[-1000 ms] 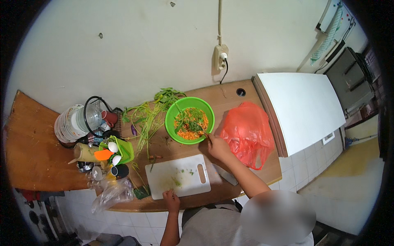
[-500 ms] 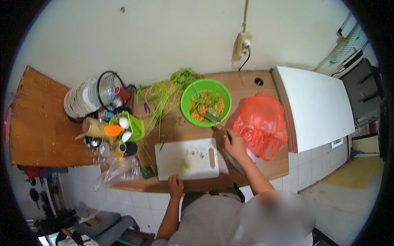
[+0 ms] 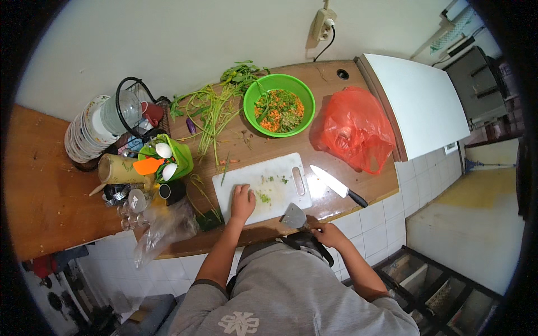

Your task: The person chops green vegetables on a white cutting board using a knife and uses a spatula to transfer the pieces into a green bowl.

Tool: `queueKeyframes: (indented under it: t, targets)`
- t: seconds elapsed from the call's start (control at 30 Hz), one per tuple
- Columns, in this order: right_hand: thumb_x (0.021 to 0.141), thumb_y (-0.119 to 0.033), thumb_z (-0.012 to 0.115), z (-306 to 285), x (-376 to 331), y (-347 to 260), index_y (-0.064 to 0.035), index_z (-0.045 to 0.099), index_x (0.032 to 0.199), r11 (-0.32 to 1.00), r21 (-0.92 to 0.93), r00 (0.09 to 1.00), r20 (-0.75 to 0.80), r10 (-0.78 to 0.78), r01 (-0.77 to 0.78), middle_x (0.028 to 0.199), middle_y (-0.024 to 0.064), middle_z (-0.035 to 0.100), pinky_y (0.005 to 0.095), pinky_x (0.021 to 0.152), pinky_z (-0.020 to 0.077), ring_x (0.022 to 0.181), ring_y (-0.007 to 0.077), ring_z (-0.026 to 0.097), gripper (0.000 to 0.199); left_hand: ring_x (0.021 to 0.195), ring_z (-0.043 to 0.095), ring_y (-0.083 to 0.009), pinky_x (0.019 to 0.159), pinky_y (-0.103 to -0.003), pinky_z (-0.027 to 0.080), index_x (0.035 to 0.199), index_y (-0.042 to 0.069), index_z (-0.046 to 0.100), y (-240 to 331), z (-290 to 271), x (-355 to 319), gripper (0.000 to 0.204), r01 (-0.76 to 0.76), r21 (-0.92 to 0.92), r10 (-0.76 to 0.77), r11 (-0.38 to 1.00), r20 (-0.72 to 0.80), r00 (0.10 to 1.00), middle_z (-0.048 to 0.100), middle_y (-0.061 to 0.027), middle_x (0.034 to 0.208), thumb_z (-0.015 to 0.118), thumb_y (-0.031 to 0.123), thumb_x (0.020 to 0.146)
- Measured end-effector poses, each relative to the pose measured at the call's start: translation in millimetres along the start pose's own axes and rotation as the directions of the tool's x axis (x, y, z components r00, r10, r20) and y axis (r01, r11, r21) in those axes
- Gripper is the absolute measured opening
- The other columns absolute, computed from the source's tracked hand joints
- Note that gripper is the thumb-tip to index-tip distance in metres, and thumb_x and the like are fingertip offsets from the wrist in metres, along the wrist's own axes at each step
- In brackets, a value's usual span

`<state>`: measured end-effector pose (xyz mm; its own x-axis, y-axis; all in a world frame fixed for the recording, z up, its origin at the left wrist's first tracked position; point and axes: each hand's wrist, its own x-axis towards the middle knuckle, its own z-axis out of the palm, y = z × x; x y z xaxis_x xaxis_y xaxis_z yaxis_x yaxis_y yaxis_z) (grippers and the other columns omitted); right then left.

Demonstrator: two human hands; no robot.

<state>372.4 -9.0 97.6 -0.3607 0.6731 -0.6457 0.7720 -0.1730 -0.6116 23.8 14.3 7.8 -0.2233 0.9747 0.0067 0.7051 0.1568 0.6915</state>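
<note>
- Head view, clock read from the middle of the white cutting board (image 3: pixel 277 206): the left hand (image 3: pixel 242 204) rests on the board toward 8 o'clock; whether anything lies under its fingers cannot be told
- The right hand (image 3: pixel 332 235) grips the handle of a metal spatula (image 3: pixel 293 217), whose blade sits by the board's near edge at about 5 o'clock
- Small chopped greens (image 3: pixel 263 197) lie loose on the board; a push from the left hand that slides or tilts it could scatter them
- A knife (image 3: pixel 332 182) lies unheld at 3 o'clock on the wooden table (image 3: pixel 294 145), its black handle toward the near edge; a careless sweep of the right hand could knock it off, or meet the blade
- The green bowl (image 3: pixel 250 112) stands at 12 o'clock with an orange-and-green chopped mix (image 3: pixel 291 106) inside; hard pressure on its rim could tip it and spill the mix
- A red plastic bag (image 3: pixel 358 129) sits at 2 o'clock, where its loose folds could snag a passing hand
- Leafy stems (image 3: pixel 213 120) sprawl at 11 o'clock, near enough to the bowl that dragging them could nudge it
</note>
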Motion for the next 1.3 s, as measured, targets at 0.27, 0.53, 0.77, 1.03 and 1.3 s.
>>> queueKeyframes:
  t: [0.27, 0.53, 0.77, 1.03, 1.3]
  targets:
    - [0.096, -0.03, 0.058, 86, 60, -64, -0.0045, 0.072, 0.116, 1.0, -0.006, 0.991, -0.134, 0.017, -0.018, 0.089, 0.0236, 0.072, 0.0431, 0.071, 0.0567, 0.07, 0.0351, 0.071, 0.035, 0.102, 0.059, -0.0414, 0.091, -0.048, 0.049, 0.102, 0.0, 0.065, 0, 7, 11, 0.018, -0.017, -0.111, 0.04, 0.994, 0.211, 0.977, 0.061, -0.0218, 0.105, 0.061, 0.012, 0.089]
    - [0.103, -0.036, 0.054, 105, 73, -74, 0.0005, 0.067, 0.108, 0.896, 0.407, 0.983, 0.047, 0.176, -0.18, 0.056, 0.0053, 0.054, 0.0311, 0.038, 0.0443, 0.04, 0.0154, 0.053, 0.039, 0.086, 0.063, -0.0376, 0.077, -0.045, 0.052, 0.096, 0.002, 0.067, 12, -5, 5, 0.014, -0.104, -0.224, 0.146, 0.969, 0.181, 0.973, 0.064, -0.0182, 0.093, 0.061, 0.014, 0.092]
    - [0.104, -0.035, 0.055, 97, 32, -47, 0.0002, 0.065, 0.115, 0.819, 0.549, 0.978, -0.013, 0.207, -0.166, 0.058, 0.0021, 0.053, 0.0292, 0.036, 0.0403, 0.037, 0.0121, 0.047, 0.038, 0.085, 0.065, -0.0311, 0.077, -0.04, 0.053, 0.098, 0.001, 0.066, -3, -14, 5, 0.011, -0.077, -0.296, 0.107, 0.952, 0.086, 0.99, 0.065, -0.0151, 0.093, 0.061, 0.007, 0.091]
    - [0.1, -0.032, 0.058, 47, 27, -19, 0.0007, 0.07, 0.114, 0.952, 0.285, 0.96, -0.219, 0.176, -0.11, 0.058, 0.0053, 0.057, 0.0312, 0.039, 0.0446, 0.04, 0.0141, 0.053, 0.038, 0.083, 0.064, -0.0327, 0.075, -0.042, 0.052, 0.098, 0.0, 0.066, -21, 11, 16, 0.013, 0.025, -0.247, -0.018, 0.969, 0.027, 0.999, 0.064, -0.0168, 0.093, 0.062, 0.008, 0.089]
    - [0.096, -0.04, 0.061, -47, 92, -14, -0.0083, 0.074, 0.116, 0.99, -0.112, 0.997, -0.009, 0.081, -0.082, 0.062, 0.0094, 0.063, 0.0337, 0.044, 0.0483, 0.043, 0.0183, 0.057, 0.04, 0.083, 0.061, -0.0367, 0.076, -0.046, 0.05, 0.096, 0.0, 0.066, -6, 29, 31, 0.013, 0.064, -0.21, -0.078, 0.976, -0.061, 0.995, 0.062, -0.0178, 0.09, 0.062, 0.011, 0.088]
